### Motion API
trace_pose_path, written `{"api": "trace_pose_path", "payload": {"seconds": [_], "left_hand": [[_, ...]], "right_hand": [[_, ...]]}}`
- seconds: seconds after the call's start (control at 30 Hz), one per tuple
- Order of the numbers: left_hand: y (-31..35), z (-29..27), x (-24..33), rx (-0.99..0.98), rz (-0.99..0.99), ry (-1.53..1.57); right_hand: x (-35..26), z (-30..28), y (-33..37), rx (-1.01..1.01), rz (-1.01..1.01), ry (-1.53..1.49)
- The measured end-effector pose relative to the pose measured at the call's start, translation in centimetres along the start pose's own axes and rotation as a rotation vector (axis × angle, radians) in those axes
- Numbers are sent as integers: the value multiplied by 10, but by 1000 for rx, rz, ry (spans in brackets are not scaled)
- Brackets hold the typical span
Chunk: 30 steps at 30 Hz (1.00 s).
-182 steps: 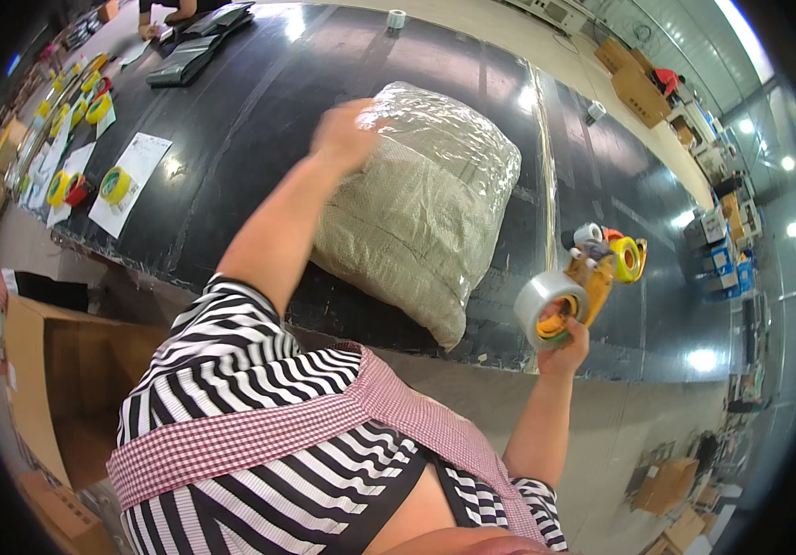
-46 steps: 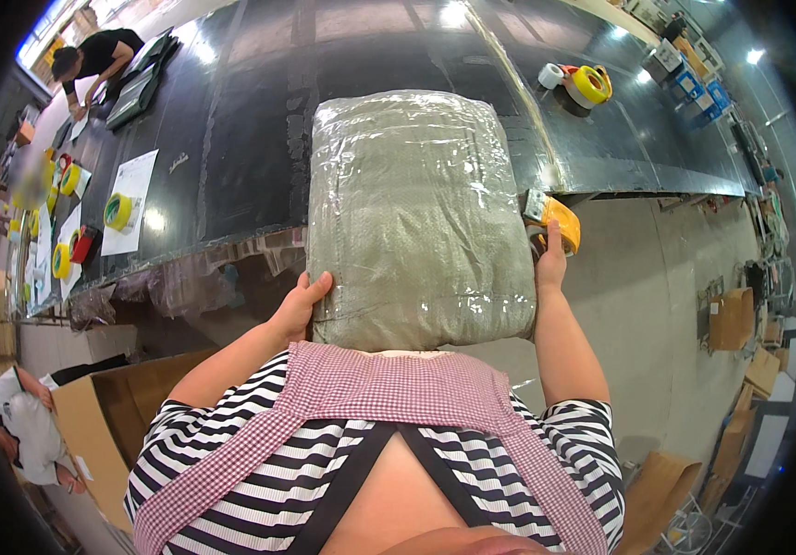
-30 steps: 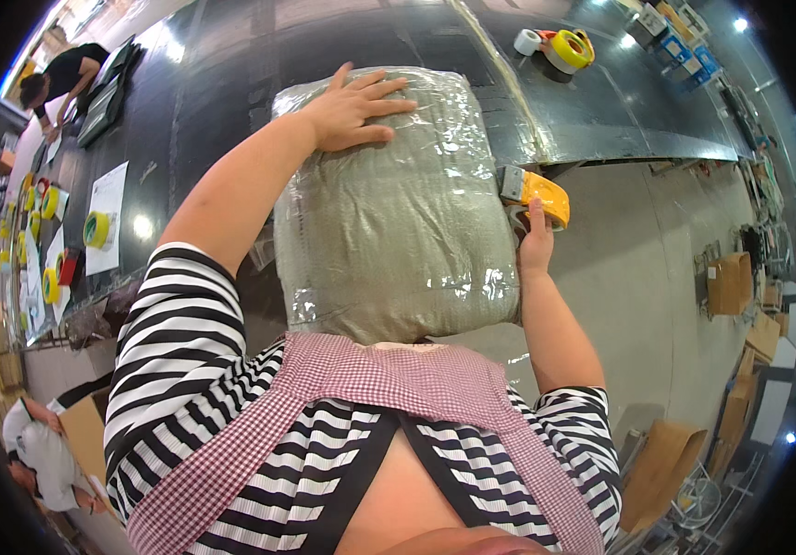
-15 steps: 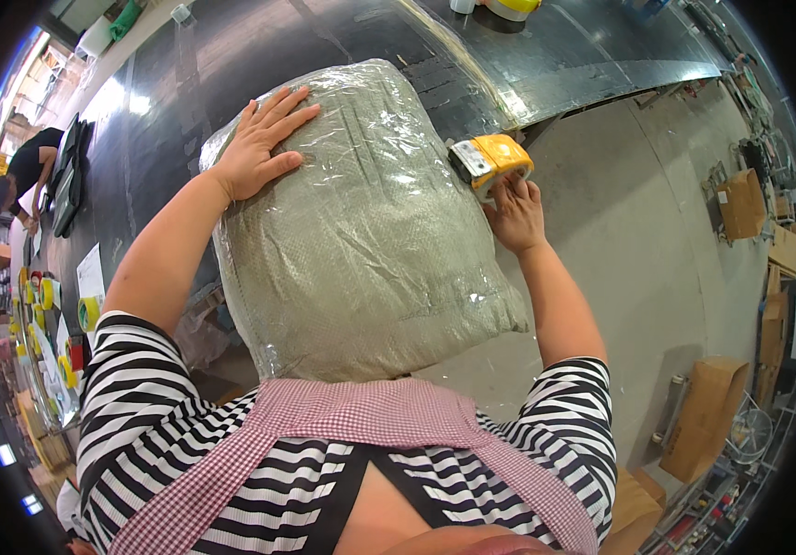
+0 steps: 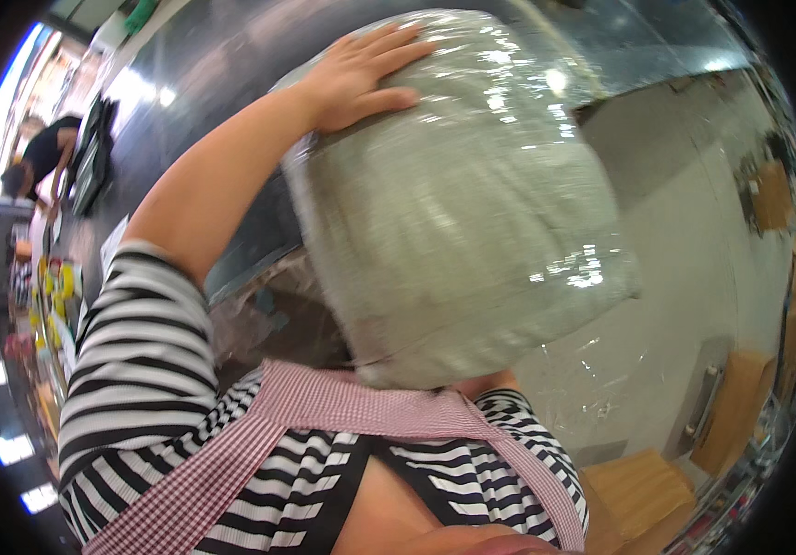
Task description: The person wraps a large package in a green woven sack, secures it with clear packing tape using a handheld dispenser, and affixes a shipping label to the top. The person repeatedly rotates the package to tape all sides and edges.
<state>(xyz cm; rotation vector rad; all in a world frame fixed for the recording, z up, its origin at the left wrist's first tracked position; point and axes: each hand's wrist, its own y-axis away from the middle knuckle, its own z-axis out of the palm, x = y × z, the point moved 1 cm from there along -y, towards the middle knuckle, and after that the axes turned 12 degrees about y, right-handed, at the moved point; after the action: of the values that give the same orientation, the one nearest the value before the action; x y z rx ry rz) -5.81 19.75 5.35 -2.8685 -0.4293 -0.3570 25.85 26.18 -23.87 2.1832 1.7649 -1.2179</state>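
A big, soft package [image 5: 462, 203] of grey-green woven material, wrapped in shiny clear plastic, lies partly over the dark table and reaches back toward my chest. Flat on its far left part rests my left hand [image 5: 361, 79], fingers spread and thumb out to the side. Of my right arm only a bit of skin and the striped sleeve [image 5: 513, 407] show below the package's near edge. The right hand itself is hidden behind or under the package. No tape dispenser shows beside the package.
The dark table [image 5: 231, 74] runs along the far side, its edge ending at right above a grey floor [image 5: 684, 222]. At far left a person [image 5: 46, 157] bends by black flat items [image 5: 94, 157]. Tape rolls [image 5: 57, 282] lie at left. Cardboard boxes [image 5: 735, 407] stand at right.
The package has shifted right and away, with my left hand still on it. My right hand, which held a yellow-orange tape dispenser at the package's right side, has gone from sight beneath it.
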Motion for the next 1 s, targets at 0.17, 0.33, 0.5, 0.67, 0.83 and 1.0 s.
{"api": "trace_pose_path", "payload": {"seconds": [0.17,0.33,0.5,0.67,0.83,1.0], "left_hand": [[2,-19,26,-23,-78,165],[7,-13,22,-15,-92,195],[12,-21,27,-29,-103,212],[-5,26,8,177,-97,35],[-3,25,0,171,-45,53],[-2,28,-11,195,-29,17]], "right_hand": [[-145,70,51,-107,61,-182],[-201,57,16,-99,-67,-108],[-269,22,-13,-82,-197,-243],[-291,-35,-56,-233,39,-633],[-313,-156,-127,-9,29,-1035],[-255,-282,-245,174,-108,-862]]}}
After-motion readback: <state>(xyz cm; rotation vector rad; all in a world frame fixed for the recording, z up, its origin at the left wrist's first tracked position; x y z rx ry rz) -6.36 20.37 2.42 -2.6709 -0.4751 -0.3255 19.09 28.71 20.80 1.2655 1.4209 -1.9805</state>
